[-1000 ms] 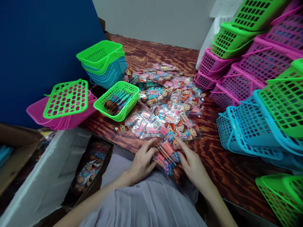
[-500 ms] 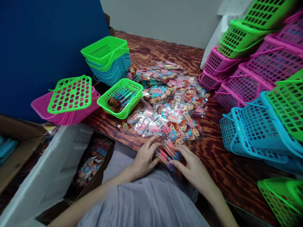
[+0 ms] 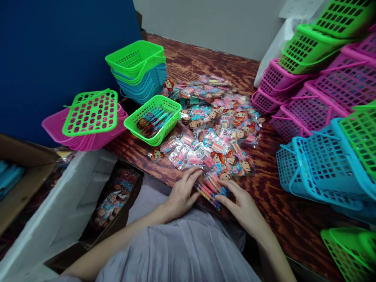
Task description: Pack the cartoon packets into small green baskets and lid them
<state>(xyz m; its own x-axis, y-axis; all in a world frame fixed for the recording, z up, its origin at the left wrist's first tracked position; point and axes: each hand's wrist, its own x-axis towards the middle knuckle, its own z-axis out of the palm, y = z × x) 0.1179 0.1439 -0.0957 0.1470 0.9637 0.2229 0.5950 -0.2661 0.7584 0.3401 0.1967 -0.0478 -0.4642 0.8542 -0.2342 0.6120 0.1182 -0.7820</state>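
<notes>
My left hand (image 3: 181, 194) and my right hand (image 3: 241, 203) are at the table's near edge, closed on the two sides of a few clear packets (image 3: 208, 188). Pink and yellow sticks show through the plastic, with blue printed parts at the right end. My left fingers curl over the packets' left end, while my right thumb and fingers grip the other. Just beyond lies a loose pile of similar packets (image 3: 225, 135) with cartoon heads. Left of the pile, a small green basket (image 3: 167, 132) holds several packets with blue sticks.
A stack of green and blue baskets (image 3: 141, 74) stands at the back left. Nearer, an upturned green basket (image 3: 92, 111) rests on nested pink baskets (image 3: 85, 143). Pink baskets (image 3: 296, 117) and blue baskets (image 3: 323, 156) crowd the right. A white foam box (image 3: 73, 188) sits lower left.
The view has shifted slightly. The packets between my hands have turned a little and lie closer together; both hands stay on them.
</notes>
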